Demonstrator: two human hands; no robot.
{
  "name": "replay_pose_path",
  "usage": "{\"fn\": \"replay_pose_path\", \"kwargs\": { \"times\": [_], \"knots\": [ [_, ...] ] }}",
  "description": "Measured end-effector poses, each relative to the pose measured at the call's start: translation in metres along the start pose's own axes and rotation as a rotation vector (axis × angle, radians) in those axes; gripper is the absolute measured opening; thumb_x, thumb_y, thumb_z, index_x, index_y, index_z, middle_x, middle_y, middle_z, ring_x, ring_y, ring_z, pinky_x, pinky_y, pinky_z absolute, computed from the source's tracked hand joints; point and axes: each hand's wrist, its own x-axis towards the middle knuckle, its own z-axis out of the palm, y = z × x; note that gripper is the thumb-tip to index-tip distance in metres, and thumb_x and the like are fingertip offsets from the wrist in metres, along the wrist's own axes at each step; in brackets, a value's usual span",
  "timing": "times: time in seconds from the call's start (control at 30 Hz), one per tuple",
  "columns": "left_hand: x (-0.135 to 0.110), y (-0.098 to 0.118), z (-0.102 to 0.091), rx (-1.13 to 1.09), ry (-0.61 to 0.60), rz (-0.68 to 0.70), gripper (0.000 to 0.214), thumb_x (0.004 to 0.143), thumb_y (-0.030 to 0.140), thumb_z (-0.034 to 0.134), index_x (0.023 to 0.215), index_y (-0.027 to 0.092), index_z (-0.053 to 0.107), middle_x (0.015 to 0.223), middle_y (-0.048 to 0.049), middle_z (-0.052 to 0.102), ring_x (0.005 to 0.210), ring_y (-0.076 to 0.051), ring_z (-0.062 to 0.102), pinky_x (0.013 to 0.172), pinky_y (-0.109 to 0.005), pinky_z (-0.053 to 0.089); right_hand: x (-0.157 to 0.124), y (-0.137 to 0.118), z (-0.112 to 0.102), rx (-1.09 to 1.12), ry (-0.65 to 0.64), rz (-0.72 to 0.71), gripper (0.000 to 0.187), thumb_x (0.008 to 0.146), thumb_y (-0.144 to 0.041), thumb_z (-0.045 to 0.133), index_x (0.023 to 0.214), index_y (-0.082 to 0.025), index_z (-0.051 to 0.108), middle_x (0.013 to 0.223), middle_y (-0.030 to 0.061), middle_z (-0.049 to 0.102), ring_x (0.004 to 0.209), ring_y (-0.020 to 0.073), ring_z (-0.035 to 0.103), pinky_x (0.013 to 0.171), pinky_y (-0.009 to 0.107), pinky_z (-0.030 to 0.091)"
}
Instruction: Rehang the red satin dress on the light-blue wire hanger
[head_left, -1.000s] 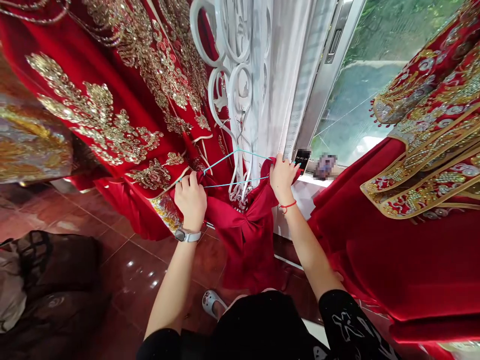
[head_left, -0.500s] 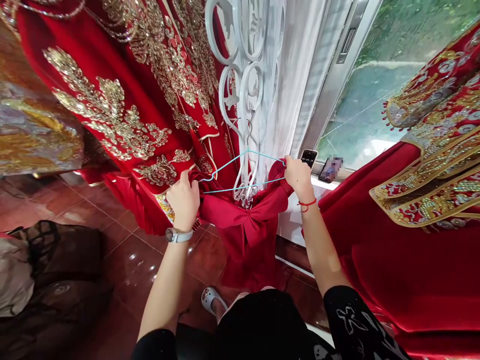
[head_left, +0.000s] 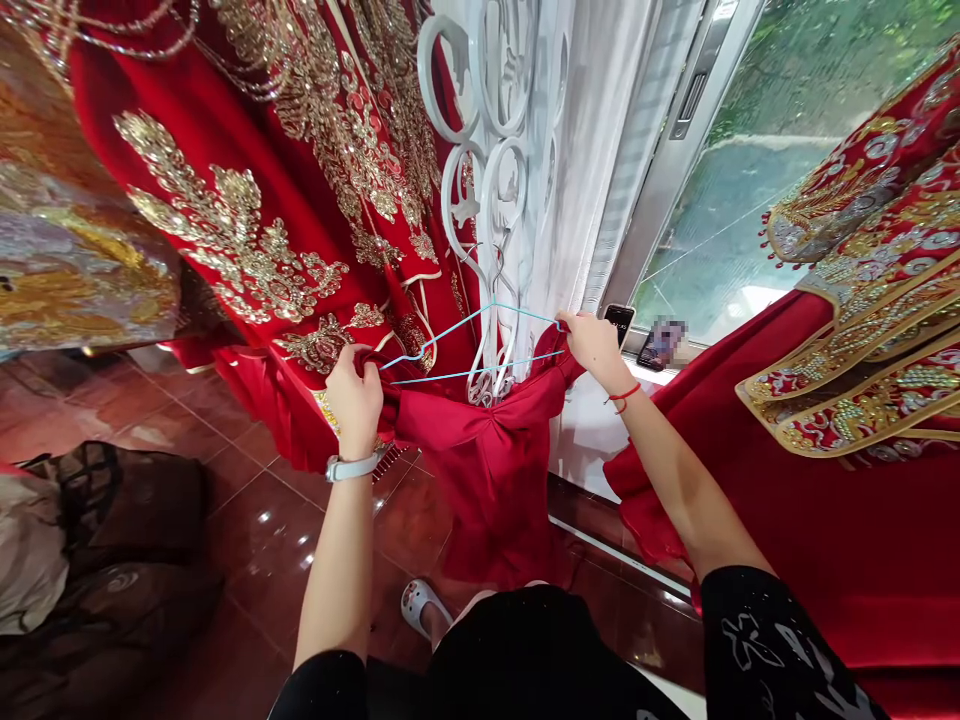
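A plain red dress (head_left: 487,470) hangs in front of me with its wide neckline spread between my two hands. My left hand (head_left: 354,395), with a pale watch on the wrist, is closed on the dress's left shoulder. My right hand (head_left: 589,345) pinches the other shoulder, close to the end of a thin light-blue wire hanger (head_left: 450,328). The hanger runs across the neckline, its hook up by a white scrollwork metal stand (head_left: 504,190). Whether my left fingers also grip the hanger is hidden by the cloth.
Red gowns with gold embroidery (head_left: 255,240) hang on the left, and a beaded red garment (head_left: 862,400) on the right. Two phones, one a dark phone (head_left: 621,322), lean by the window (head_left: 750,190). Dark bags (head_left: 127,530) sit on the tiled floor at left.
Both hands have shifted slightly left, with the dress neckline still stretched between them. My right forearm has swung outward, and the view has tilted a little.
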Motion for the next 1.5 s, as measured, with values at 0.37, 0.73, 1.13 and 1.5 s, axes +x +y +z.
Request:
{"fn": "replay_pose_path", "kwargs": {
  "times": [0.37,0.73,1.13,1.5],
  "knots": [
    [-0.013,-0.004,0.001,-0.055,0.016,-0.015,0.033,0.085,0.017,0.048,0.11,0.018,0.069,0.097,-0.0086,0.071,0.088,-0.024,0.065,0.089,-0.036,0.048,-0.003,0.006,-0.002,0.008,0.032,-0.005,0.033,0.092,-0.029,0.057,0.12,-0.018,0.069,0.111,0.0168,0.074,0.101,0.0316,0.068,0.075,0.032,0.044],
    [-0.029,0.004,0.002,-0.043,0.077,-0.055,0.033,0.086,0.017,0.048,0.11,0.018,0.07,0.091,-0.0064,0.07,0.082,-0.022,0.064,0.083,-0.033,0.049,-0.006,0.015,-0.003,0.064,0.051,-0.011,0.034,0.096,-0.031,0.052,0.123,-0.02,0.069,0.109,0.0162,0.074,0.102,0.031,0.068,0.079,0.035,0.047],
    [-0.018,-0.001,-0.009,-0.087,-0.002,0.004,0.031,0.084,0.017,0.048,0.107,0.017,0.069,0.097,-0.0079,0.071,0.083,-0.022,0.063,0.085,-0.033,0.049,0.026,0.014,-0.019,-0.061,-0.189,-0.217,0.043,0.088,-0.004,0.045,0.122,-0.015,0.07,0.117,0.0167,0.074,0.107,0.0283,0.069,0.076,0.03,0.045],
    [-0.017,-0.003,-0.01,-0.145,-0.052,0.024,0.032,0.081,0.018,0.048,0.105,0.016,0.069,0.092,-0.0072,0.069,0.083,-0.021,0.062,0.085,-0.033,0.05,0.048,0.015,-0.042,-0.201,-0.425,-0.361,0.057,0.073,0.003,0.054,0.123,-0.014,0.072,0.117,0.016,0.075,0.103,0.0276,0.071,0.071,0.029,0.046]
  ]
}}
